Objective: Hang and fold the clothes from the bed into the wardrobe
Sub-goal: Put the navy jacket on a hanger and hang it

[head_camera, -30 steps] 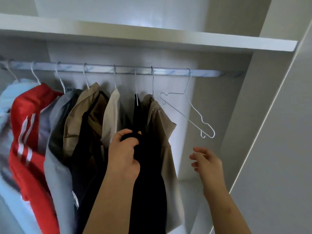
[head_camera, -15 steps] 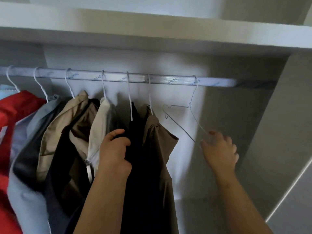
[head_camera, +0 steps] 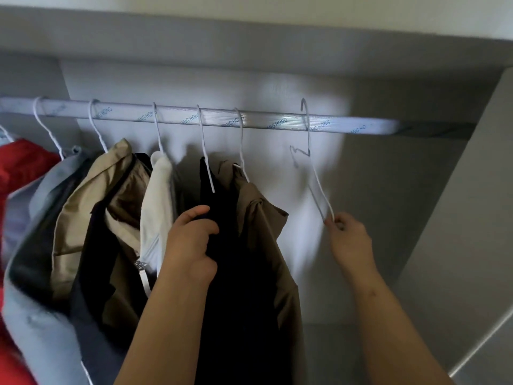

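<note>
Clothes (head_camera: 83,204) hang along the wardrobe rail (head_camera: 177,118); left hand (head_camera: 188,240) grips a black garment (head_camera: 238,273), likely steadying it, while right hand (head_camera: 349,240) pinches an empty hanger (head_camera: 316,177) by its low end, seemingly to unhook it

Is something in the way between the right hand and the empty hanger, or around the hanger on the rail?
Nothing visible. The right hand pinches the lower end of the empty hanger. Its hook sits on the rail, apart from the brown jacket to its left.
</note>
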`<state>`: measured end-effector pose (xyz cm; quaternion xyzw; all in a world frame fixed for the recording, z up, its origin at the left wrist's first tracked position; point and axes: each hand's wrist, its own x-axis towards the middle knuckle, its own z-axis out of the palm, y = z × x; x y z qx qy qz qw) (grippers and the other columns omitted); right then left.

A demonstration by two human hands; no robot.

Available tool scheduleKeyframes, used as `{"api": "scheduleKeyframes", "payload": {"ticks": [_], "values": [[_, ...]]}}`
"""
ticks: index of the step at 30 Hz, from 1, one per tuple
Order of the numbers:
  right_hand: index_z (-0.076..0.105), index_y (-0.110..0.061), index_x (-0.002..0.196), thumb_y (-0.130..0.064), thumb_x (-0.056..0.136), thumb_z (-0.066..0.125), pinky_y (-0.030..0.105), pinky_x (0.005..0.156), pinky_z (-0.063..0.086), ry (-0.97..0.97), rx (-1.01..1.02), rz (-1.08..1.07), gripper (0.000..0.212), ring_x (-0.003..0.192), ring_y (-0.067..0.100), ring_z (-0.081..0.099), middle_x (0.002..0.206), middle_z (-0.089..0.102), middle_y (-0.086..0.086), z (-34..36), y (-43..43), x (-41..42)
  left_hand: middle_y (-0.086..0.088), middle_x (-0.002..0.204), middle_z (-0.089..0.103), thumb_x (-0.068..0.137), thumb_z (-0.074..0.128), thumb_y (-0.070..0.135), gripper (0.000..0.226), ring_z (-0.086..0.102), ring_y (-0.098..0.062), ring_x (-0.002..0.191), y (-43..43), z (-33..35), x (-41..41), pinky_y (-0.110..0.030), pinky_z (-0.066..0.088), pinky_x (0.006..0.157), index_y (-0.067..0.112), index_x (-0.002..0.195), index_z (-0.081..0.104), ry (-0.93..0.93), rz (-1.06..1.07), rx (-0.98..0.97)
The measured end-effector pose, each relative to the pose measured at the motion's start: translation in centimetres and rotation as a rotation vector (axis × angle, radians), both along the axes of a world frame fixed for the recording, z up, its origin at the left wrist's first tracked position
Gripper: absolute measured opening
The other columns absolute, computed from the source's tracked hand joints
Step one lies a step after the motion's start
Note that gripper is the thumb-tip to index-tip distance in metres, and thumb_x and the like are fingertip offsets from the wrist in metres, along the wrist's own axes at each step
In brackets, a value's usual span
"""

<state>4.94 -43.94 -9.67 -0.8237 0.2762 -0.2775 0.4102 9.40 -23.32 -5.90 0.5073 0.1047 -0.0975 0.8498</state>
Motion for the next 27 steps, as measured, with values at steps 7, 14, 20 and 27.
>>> {"api": "scheduleKeyframes", "payload": {"ticks": [7,14,20,27], "values": [[0.058,-0.016,0.089,-0.02,0.096,0.05,0.005,0.038,0.034,-0.142,0.073,-0.037,0.011,0.056,0.007,0.046,0.068,0.051,-0.005,0.2,2.1,-1.7,-0.01,0.085,0.054,0.084,0.04,-0.014,0.037,0.055,-0.027,0.074,1.3,-0.1,-0.8,-0.036,0.05,0.067,0.02,0.081,0.056,-0.02,-0.016,0.003],[0.052,-0.011,0.07,-0.02,0.088,0.055,0.022,0.041,0.037,-0.141,0.305,-0.064,0.021,0.044,0.013,0.045,0.062,0.057,0.001,-2.5,7.2,-6.5,-0.011,0.09,0.058,0.086,0.045,-0.008,0.037,0.06,-0.03,0.081,4.9,-1.3,-3.3,-0.036,0.052,0.062,0.024,0.076,0.061,-0.053,-0.062,0.008],[0.041,-0.012,0.062,-0.019,0.083,0.064,0.02,0.036,0.032,-0.137,0.416,-0.106,0.031,0.035,0.008,0.04,0.048,0.046,0.0,-6.1,11.6,-12.4,-0.009,0.082,0.06,0.084,0.043,-0.01,0.037,0.06,-0.022,0.068,8.2,-2.9,-6.5,-0.028,0.048,0.051,0.022,0.076,0.058,-0.071,-0.12,0.013],[0.03,-0.021,0.043,-0.02,0.081,0.068,0.022,0.044,0.021,-0.208,0.425,-0.128,0.054,0.043,0.013,0.02,0.045,0.024,-0.007,-7.9,14.4,-18.5,-0.01,0.082,0.057,0.085,0.043,-0.011,0.038,0.057,-0.025,0.072,9.8,-3.9,-10.7,-0.031,0.047,0.056,0.023,0.078,0.058,-0.063,-0.184,0.057]]}}
